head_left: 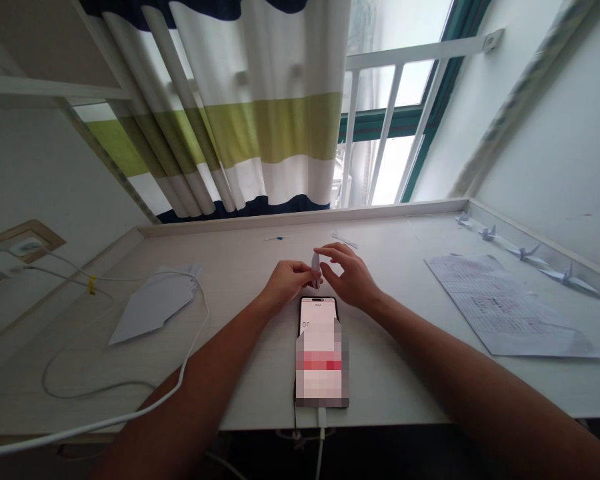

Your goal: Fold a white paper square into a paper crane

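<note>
A small, narrow piece of folded white paper (315, 261) stands upright just beyond the top of a phone. My left hand (291, 280) pinches its lower part between thumb and fingers. From the other side my right hand (351, 275) has its index fingertip at the paper's upper tip, and its thumb lies close to the paper's right side. The fingers of that hand are curved, with a gap between index finger and thumb. Directly below both hands lies the phone (319, 327), screen lit and partly blurred out, with a white cable plugged into its near end.
Loose white paper sheets (153, 303) lie at left under a white cable (206, 313). Written sheets (505, 307) rest at right. Several folded paper cranes (525, 253) line the right edge. Behind the hands are a paper strip (345, 240) and a thin blue-marked item (279, 238).
</note>
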`<state>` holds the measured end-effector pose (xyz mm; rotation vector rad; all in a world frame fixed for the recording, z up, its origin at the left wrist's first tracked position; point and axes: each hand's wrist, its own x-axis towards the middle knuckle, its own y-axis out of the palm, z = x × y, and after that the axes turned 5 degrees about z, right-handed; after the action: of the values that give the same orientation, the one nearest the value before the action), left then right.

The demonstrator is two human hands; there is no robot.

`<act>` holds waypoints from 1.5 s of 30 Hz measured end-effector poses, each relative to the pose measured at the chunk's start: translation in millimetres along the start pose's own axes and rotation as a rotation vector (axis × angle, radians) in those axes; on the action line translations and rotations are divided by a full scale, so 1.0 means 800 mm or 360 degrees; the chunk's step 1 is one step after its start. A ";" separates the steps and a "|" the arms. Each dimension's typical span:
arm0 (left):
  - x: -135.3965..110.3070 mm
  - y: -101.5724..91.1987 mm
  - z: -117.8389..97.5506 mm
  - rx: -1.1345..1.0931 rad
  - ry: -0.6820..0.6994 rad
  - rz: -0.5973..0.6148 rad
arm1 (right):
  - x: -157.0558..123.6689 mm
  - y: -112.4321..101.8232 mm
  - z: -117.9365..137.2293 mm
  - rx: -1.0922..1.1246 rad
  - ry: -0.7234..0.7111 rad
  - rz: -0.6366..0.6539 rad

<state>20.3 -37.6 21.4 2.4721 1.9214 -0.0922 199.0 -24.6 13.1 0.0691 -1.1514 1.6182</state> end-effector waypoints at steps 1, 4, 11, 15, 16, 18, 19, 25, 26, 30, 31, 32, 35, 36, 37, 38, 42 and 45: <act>0.001 -0.001 0.001 0.0004 -0.0006 -0.0006 | 0.000 0.000 0.001 -0.0004 -0.0011 -0.0010; 0.002 -0.004 0.003 -0.0006 -0.0016 -0.0015 | 0.001 -0.001 0.002 -0.0010 -0.0052 -0.0044; 0.003 -0.003 0.008 -0.0022 0.0053 0.0104 | 0.001 -0.001 0.003 0.0056 -0.0007 -0.0035; 0.003 -0.003 0.012 -0.0047 0.0095 0.0185 | 0.001 -0.003 0.004 0.0090 0.0091 -0.0053; 0.004 -0.003 0.013 -0.0039 0.0099 0.0191 | 0.001 -0.003 0.004 0.0096 0.0095 -0.0048; 0.004 -0.004 0.015 -0.0027 0.0100 0.0191 | 0.002 -0.003 0.003 0.0108 0.0094 -0.0038; 0.005 -0.004 0.015 -0.0028 0.0102 0.0191 | 0.002 -0.003 0.003 0.0113 0.0097 -0.0037; 0.004 -0.004 0.015 -0.0061 0.0135 0.0209 | 0.003 -0.004 0.003 0.0184 0.0207 -0.0028; 0.005 -0.003 0.015 -0.0071 0.0145 0.0196 | 0.004 -0.004 0.003 0.0192 0.0219 -0.0018; 0.007 -0.001 0.015 -0.0107 0.0159 0.0155 | 0.006 -0.003 0.002 0.0203 0.0244 -0.0001; 0.007 -0.001 0.016 -0.0115 0.0154 0.0149 | 0.006 -0.003 0.001 0.0225 0.0259 0.0001; 0.007 0.000 0.016 -0.0122 0.0150 0.0136 | 0.006 -0.003 0.000 0.0259 0.0280 0.0010; 0.007 0.002 0.017 -0.0148 0.0147 0.0079 | 0.006 -0.003 -0.002 0.0392 0.0364 0.0062; 0.007 0.002 0.017 -0.0159 0.0148 0.0068 | 0.006 -0.003 -0.003 0.0426 0.0383 0.0074; 0.007 0.002 0.017 -0.0170 0.0148 0.0061 | 0.006 -0.003 -0.002 0.0443 0.0388 0.0075; 0.007 0.002 0.017 -0.0179 0.0144 0.0057 | 0.006 -0.003 -0.002 0.0435 0.0376 0.0067; 0.008 0.000 0.017 -0.0162 0.0102 0.0003 | 0.004 -0.003 0.004 0.0253 0.0219 0.0021; 0.008 -0.002 0.016 -0.0137 0.0080 -0.0018 | 0.004 -0.003 0.005 0.0162 0.0127 -0.0010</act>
<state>20.2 -31.4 8.2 2.4316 1.9155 0.0522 197.5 -25.5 18.3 0.0732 -1.0066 1.6588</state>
